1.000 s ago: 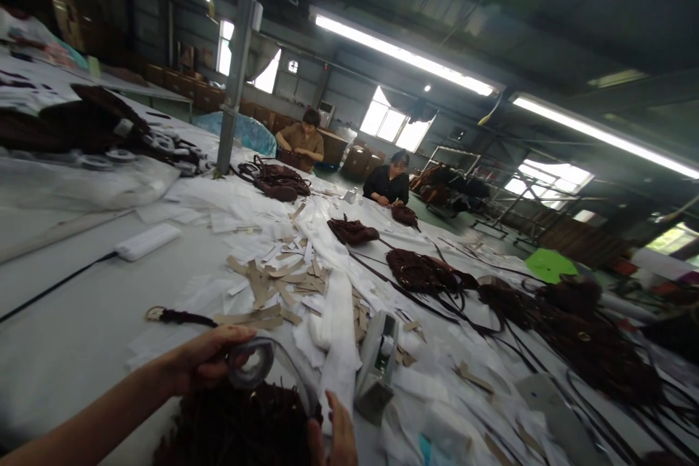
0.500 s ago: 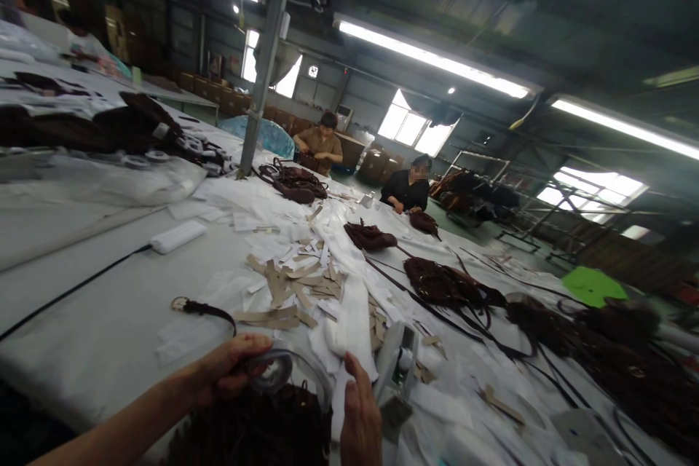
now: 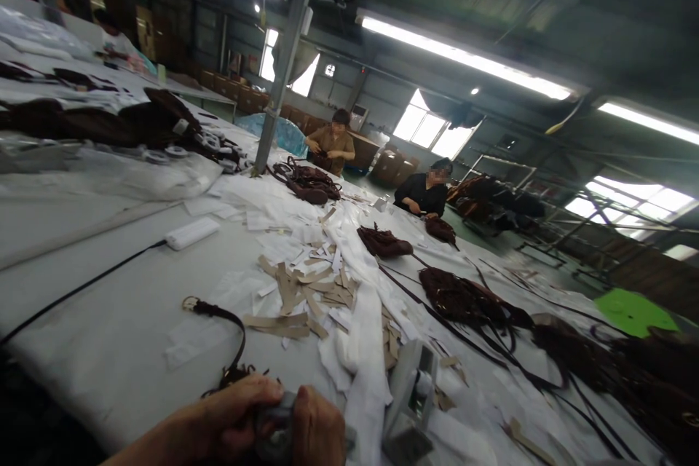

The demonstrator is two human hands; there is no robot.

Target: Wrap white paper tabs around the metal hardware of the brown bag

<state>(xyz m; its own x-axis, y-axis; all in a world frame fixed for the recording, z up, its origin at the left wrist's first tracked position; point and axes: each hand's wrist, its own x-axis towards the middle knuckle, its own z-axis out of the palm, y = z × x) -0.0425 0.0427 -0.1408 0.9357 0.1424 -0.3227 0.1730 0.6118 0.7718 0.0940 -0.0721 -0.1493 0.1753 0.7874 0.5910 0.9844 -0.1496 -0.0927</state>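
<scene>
My left hand (image 3: 237, 415) is closed around the left side of a grey coiled band (image 3: 273, 431) at the bottom of the view. Against the band's right side, my right hand (image 3: 320, 426) is closed too, its fingers curled. Whether the band is a strap or a roll of tape I cannot make out. Just beyond the hands, a dark brown strap with a buckle (image 3: 232, 320) lies on the table, running down to a fringed brown piece partly hidden by my left hand. A grey tape dispenser (image 3: 409, 408) stands to the right of my right hand.
Tan paper strips (image 3: 311, 291) and white sheets (image 3: 360, 349) litter the white table (image 3: 109, 349). Brown fringed bags (image 3: 464, 295) with long straps lie along the right. A white power strip (image 3: 191, 233) with a black cord is at left. Two people sit beyond a metal post (image 3: 287, 58).
My right hand, earlier open and apart, has closed on the grey band beside my left hand. Both hands are lower in view, and the dark bag beneath them has mostly left it.
</scene>
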